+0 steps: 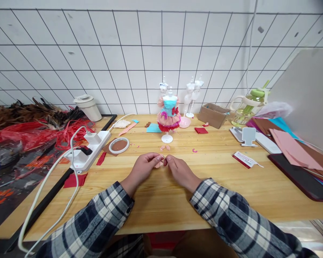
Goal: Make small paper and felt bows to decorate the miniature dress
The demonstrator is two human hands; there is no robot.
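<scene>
My left hand (143, 168) and my right hand (179, 171) meet over the middle of the wooden table (220, 186), fingertips pinched together on a small pink paper piece (159, 163). Both wrists rest on the wood, in plaid sleeves. Just beyond my fingers lie two tiny pink scraps (165, 147). Farther back stands a small mannequin in a blue and pink dress (168, 114) on a white round foot.
A white power strip (90, 150) with cables lies at the left, next to a tape ring (119, 145). Bare white mannequins (193, 93), a cardboard box (213, 114), a green-lidded jug (249, 105) and coloured paper sheets (293, 147) fill the back right. Feathers (29, 114) are piled at far left.
</scene>
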